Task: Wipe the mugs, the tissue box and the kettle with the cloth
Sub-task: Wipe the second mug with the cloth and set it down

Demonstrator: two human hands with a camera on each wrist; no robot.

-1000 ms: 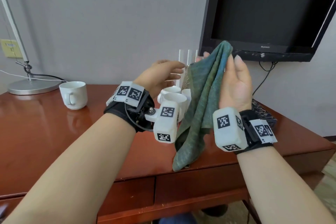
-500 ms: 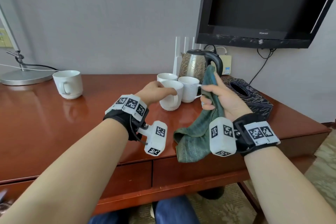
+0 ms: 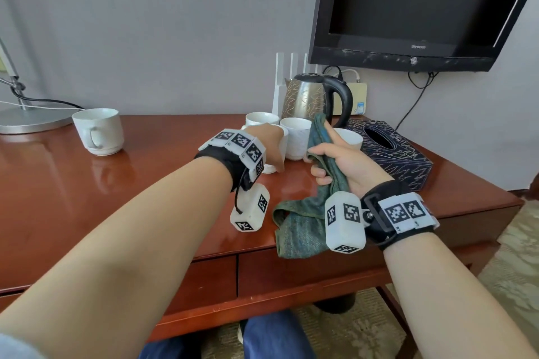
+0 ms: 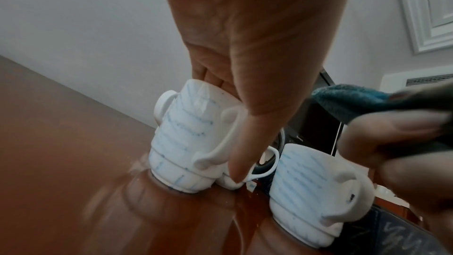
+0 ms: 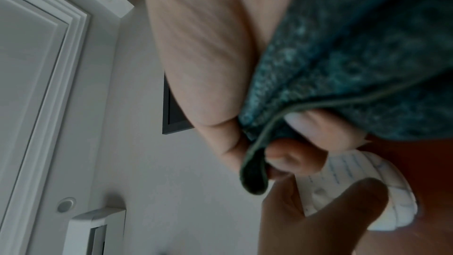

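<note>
desk: big glossy red-brown wooden desk [image 3: 122, 192] with drawers in the front, and everything below sits on it

tv: black flat screen [image 3: 420, 3] on the wall above the right end of the desk, turned off

lamp: only the round metal base [image 3: 26, 119] shows, far left at the back

tissue box: dark box with scribbly light lines [image 3: 393, 154] on the right side of the desk, oval slot facing up, just right of the mug group

kettle: steel kettle with a black handle [image 3: 309, 99] standing upright against the wall, right behind the mugs

cloth: green-teal cloth [image 3: 303, 221], its top bunched in my right fist, the rest draped on the desk and hanging a bit over the front edge

my right hand: right hand [image 3: 347, 163] has its fingers curled tight around the cloth, thumb on top; the right wrist cam shows the hem pinched between my fingertips [image 5: 289, 156]

my left hand: left hand [image 3: 267, 143] is on the nearest mug of the group, fingers wrapped over its rim and far side, thumb [image 4: 247, 143] running down past the handle, so it's gripping that mug

mug in my grip: white mug with faint blue streaks [image 4: 181, 139], bottom on the desk as far as I can tell

other mugs: three more white ones packed close round it [image 3: 294, 137], just in front of the kettle

lone mug: one white mug [image 3: 99, 131] on its own, well off to the left near the lamp base
</note>
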